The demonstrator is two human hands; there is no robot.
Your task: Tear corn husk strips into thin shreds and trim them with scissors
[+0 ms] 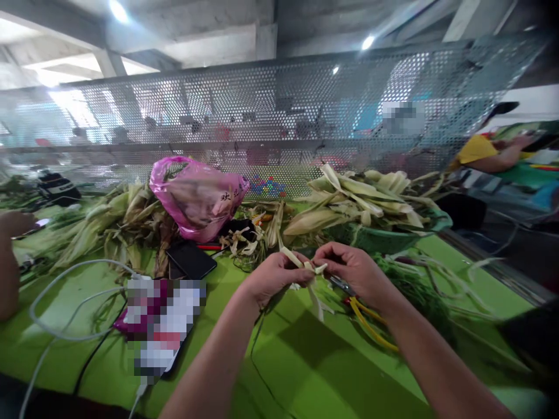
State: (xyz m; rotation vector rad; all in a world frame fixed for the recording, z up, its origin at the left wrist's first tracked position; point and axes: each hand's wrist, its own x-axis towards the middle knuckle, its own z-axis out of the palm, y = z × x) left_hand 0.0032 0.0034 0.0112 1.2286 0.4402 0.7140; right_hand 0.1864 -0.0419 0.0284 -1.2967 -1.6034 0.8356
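Note:
My left hand and my right hand meet over the green table, both pinched on a pale strip of corn husk. The strip runs from above my left fingers, across to my right fingers, and a loose end hangs down toward the table. Just under my right hand lie yellow-handled pliers.
A green basin heaped with corn husks stands behind my hands. A pink plastic bag, a dark phone, more husks and white cables lie left. A perforated metal screen backs the table. Other people's arms show at far left and far right.

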